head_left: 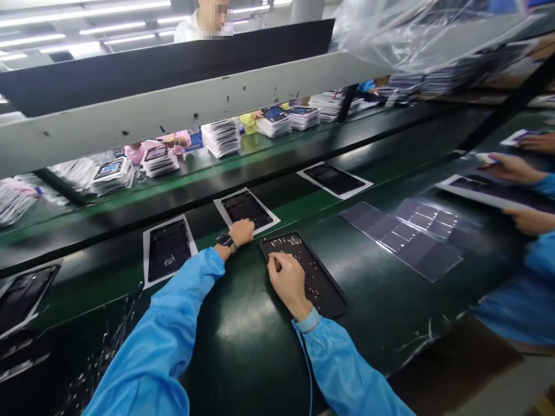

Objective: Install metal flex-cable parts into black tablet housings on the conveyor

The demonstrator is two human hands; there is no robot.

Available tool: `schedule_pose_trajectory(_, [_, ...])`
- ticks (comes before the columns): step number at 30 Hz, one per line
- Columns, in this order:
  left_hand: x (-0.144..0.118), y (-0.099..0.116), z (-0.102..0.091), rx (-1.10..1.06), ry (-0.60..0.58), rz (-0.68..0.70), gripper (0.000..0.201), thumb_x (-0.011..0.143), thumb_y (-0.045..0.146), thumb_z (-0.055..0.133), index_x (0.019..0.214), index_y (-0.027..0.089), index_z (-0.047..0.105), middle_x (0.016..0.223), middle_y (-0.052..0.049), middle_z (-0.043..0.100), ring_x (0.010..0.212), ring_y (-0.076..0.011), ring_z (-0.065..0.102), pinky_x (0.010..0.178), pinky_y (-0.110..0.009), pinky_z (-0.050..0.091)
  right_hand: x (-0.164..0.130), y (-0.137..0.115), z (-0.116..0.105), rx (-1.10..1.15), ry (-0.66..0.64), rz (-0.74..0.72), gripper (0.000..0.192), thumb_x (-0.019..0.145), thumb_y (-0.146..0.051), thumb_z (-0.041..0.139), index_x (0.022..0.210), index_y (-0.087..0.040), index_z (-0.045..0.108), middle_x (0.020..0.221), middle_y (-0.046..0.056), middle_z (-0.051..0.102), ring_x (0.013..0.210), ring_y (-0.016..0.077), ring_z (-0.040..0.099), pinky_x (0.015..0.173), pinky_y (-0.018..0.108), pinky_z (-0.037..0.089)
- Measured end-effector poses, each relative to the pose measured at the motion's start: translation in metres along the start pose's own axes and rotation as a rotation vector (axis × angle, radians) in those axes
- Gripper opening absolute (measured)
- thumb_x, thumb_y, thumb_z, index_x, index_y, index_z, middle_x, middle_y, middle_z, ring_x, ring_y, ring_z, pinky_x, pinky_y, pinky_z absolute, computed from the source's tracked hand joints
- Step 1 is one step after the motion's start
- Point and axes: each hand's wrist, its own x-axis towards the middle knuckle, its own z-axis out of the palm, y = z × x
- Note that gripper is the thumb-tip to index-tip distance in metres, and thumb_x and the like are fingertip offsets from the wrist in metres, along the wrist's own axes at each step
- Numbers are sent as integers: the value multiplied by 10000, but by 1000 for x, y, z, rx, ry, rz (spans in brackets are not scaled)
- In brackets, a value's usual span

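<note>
My left hand [241, 232], with a dark watch on the wrist, is closed at the near edge of a white sheet [276, 220] that carries a black tablet housing [245, 209]. Its fingertips are partly hidden. Over a shallow black tray [333, 287], my right hand [288, 282] is pinched, thumb against fingers. Whatever sits in that pinch is hidden or too small to make out. Several tiny pieces are scattered in the tray, with larger light ones at its far end. A blue band with a cord circles my right wrist.
More tablet housings lie on white sheets along the green belt [286, 199], such as one housing [169, 248] leftward. Clear film sheets [403, 237] rest right of the tray. A co-worker's hands [515, 170] work at far right. A white beam [195, 107] crosses above the line.
</note>
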Motion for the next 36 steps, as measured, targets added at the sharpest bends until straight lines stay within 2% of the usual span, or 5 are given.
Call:
schedule_pose_trajectory(11, [-34,-3,-34,108,-103,-1,214,946,229,568,1095,96,646,1125,-135,665,1030,-228,652,914,-408,529,16,28,-17,-1,60,219,303,866,-267,439,876,-175,728,712,101,696,697,247,619,660,329,434])
schedule_pose_trajectory(20, [-211,27,-39,139,-225,103,363,753,-51,476,1047,76,646,1066,-185,662,993,-284,650,868,-384,521,22,50,-46,62,-218,217,196,814,-218,529,826,-188,723,724,57,709,728,222,638,699,310,434])
schedule_pose_trajectory(25, [-301,73,-8,48,-387,13,424,727,-87,430,1020,117,658,1049,-168,670,939,-269,650,723,-323,527,15,47,-64,156,-563,6,212,750,-153,539,841,-211,721,680,-6,663,672,177,583,674,284,417])
schedule_pose_trajectory(30, [-352,96,53,-65,-443,-19,447,753,-77,409,1018,136,699,1064,-174,705,978,-277,685,732,-320,562,14,49,-78,142,-553,81,167,763,-203,564,855,-199,704,663,-12,627,607,155,523,622,276,386])
schedule_pose_trajectory(36, [-406,65,78,-370,29,-162,255,902,148,453,928,235,692,943,-68,743,840,-207,729,760,-259,588,14,53,-82,117,-646,99,254,746,-156,566,940,-203,724,632,-37,568,582,136,481,590,259,354])
